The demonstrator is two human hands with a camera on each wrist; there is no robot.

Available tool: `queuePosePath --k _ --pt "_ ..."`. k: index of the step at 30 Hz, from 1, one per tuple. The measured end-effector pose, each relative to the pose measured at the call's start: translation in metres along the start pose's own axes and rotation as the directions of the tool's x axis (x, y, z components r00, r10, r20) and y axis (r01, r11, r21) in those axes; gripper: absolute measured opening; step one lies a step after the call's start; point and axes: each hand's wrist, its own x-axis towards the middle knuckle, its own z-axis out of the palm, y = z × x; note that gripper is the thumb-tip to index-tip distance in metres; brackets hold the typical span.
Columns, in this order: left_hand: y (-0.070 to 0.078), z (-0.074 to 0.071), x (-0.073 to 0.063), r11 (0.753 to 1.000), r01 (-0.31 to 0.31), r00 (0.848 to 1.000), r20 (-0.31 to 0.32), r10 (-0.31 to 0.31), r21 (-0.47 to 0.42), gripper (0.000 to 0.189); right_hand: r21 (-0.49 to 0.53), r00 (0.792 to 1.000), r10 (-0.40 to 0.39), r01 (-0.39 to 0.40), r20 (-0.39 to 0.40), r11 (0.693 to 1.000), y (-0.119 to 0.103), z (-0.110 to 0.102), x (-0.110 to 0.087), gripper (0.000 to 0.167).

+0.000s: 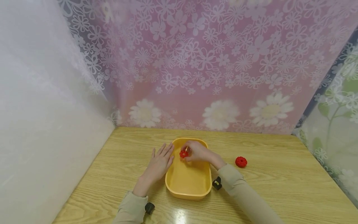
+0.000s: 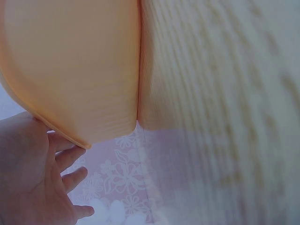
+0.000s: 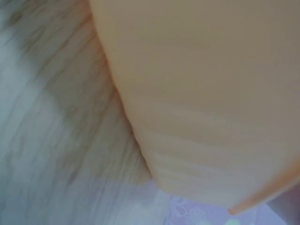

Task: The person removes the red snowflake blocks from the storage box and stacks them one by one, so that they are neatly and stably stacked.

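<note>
A yellow rectangular plastic tub (image 1: 185, 182) stands on the wooden table. Inside its far part, my right hand (image 1: 196, 151) pinches a small red flower-shaped piece (image 1: 183, 154) between thumb and fingers. My left hand (image 1: 158, 164) touches the tub's left rim, its fingers extended. In the left wrist view the left fingers (image 2: 74, 180) are spread, with some against the rim. A second red flower-shaped piece (image 1: 241, 161), with a dark hole in its middle, lies on the table right of the tub. The right wrist view shows mostly the tub's outer side (image 3: 201, 103); the right hand's grip is hidden there.
The wooden table (image 1: 282, 183) extends to both sides of the tub. Behind it hangs a pink flowered curtain (image 1: 179, 77), with a white sheet (image 1: 50, 93) at left and a flowered one (image 1: 335, 133) at right. Black wrist cameras sit near both sleeves.
</note>
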Motion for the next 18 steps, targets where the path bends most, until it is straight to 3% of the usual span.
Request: queuePosePath --k 9,13,18 --pt "0.001 0.001 -0.001 1.0 -0.006 0.999 -0.038 0.005 -0.021 0.049 0.09 0.992 0.074 -0.065 -0.099 0.994 -0.003 -0.019 -0.021 0.039" --pt "0.0 0.002 -0.001 1.0 -0.009 0.999 -0.034 0.008 -0.02 0.05 0.085 0.983 0.119 -0.108 -0.14 0.99 -0.003 -0.028 -0.032 0.039" --pt "-0.003 0.005 -0.001 1.0 -0.01 1.0 -0.02 0.01 -0.013 0.051 0.084 0.977 0.116 -0.103 -0.178 0.991 0.002 -0.037 -0.044 0.037"
